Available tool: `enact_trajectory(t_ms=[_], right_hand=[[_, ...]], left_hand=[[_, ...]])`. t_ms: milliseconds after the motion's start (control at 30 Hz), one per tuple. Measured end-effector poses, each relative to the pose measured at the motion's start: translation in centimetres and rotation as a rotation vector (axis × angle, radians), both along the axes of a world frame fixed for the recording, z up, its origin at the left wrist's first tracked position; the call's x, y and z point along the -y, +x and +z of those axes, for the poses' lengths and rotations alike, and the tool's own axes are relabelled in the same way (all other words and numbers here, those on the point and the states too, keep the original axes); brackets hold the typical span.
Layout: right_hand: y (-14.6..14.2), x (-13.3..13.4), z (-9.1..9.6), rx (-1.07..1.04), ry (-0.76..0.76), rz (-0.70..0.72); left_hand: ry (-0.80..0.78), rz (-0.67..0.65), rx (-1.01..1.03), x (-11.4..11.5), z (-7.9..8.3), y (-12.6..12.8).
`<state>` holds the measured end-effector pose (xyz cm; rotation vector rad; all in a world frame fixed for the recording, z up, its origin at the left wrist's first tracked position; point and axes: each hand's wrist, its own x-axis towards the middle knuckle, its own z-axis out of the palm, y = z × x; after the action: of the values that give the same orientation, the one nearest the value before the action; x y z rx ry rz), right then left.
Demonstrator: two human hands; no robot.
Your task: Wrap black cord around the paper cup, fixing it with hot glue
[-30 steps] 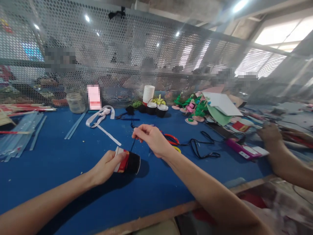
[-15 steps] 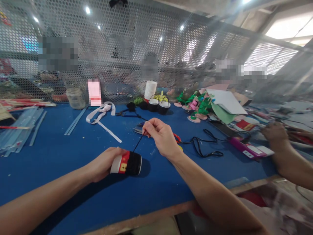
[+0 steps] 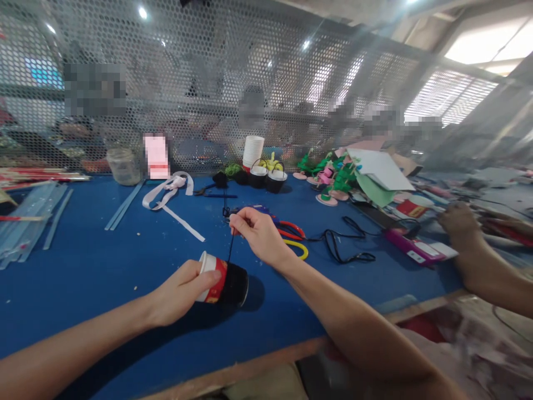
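Observation:
My left hand (image 3: 183, 291) grips a small paper cup (image 3: 227, 283) lying on its side on the blue table (image 3: 91, 266); the cup has a white rim, a red band and a black body. A thin black cord (image 3: 230, 244) runs up from the cup's rim to my right hand (image 3: 260, 233), which pinches its upper end just above and to the right of the cup. The cord is taut and nearly upright.
Red and yellow scissors (image 3: 293, 236) and a loose black cord (image 3: 345, 244) lie right of my hand. White ribbon (image 3: 169, 197), stacked white cups (image 3: 252, 151), small black buckets (image 3: 266, 179) and green paper crafts (image 3: 337, 178) sit farther back. Another person's hand (image 3: 460, 222) works at the right. Mesh screen behind.
My right hand has drawn back left and down towards the cup, so the cord now stands steeper. The cup has turned in my left hand, its rim now pointing more upward.

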<state>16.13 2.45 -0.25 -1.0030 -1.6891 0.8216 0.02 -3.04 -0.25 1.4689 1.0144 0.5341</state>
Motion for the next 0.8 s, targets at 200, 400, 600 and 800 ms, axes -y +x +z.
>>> enact_trajectory(t_ms=[200, 400, 600, 800], right_hand=[[-0.17, -0.09, -0.28, 0.076, -0.025, 0.000], [-0.33, 0.05, -0.52, 0.148, -0.067, 0.019], [-0.63, 0.32, -0.59, 0.236, -0.093, 0.045], [-0.95, 0.56, -0.43, 0.272, -0.141, 0.070]], left_hand=[[0.078, -0.077, -0.010, 0.16, -0.13, -0.22], [0.189, -0.132, 0.018, 0.10, -0.23, -0.36], [0.291, -0.147, 0.019, 0.11, -0.07, -0.20], [0.356, -0.158, 0.004, 0.30, 0.14, -0.19]])
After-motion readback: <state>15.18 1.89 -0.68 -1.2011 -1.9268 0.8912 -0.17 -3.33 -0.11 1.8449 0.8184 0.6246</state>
